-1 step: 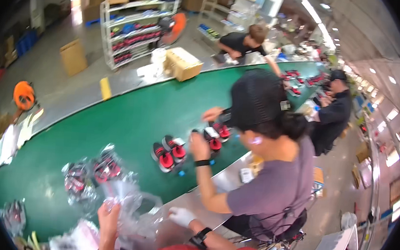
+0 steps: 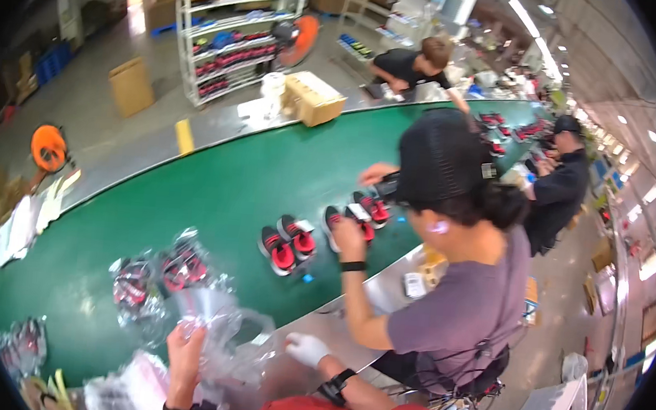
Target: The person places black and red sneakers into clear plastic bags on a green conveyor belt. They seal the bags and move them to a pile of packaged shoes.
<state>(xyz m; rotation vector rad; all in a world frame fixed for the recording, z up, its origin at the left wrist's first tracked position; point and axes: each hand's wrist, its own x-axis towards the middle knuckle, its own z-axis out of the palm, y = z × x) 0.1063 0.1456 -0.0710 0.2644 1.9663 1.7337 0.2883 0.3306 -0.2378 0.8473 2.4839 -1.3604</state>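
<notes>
My bare left hand [image 2: 186, 348] pinches a clear plastic bag [image 2: 236, 340], which hangs loose and crumpled to its right. My right hand [image 2: 306, 350], in a white glove, is beside the bag's right side with its fingers curled; whatever they may hold does not show. Just beyond the bag, on the green belt [image 2: 192, 163], lie black and red shoes in clear wrapping [image 2: 184, 269] and another wrapped pair [image 2: 131, 286]. Farther left is one more wrapped bundle [image 2: 24, 347]. Unwrapped black and red shoes [image 2: 286, 246] stand to the right, near a co-worker's hands.
Close on my right sits a co-worker in a black cap [image 2: 443, 156], leaning over the belt. A cardboard box [image 2: 313, 100] stands on the far ledge. Clear plastic sheets [image 2: 128, 390] lie by my left forearm. More people work farther along, and a shoe rack [image 2: 233, 43] stands behind.
The whole view has shifted slightly, so most things sit farther right. My left hand still grips the bag, and my gloved right hand is a little farther right.
</notes>
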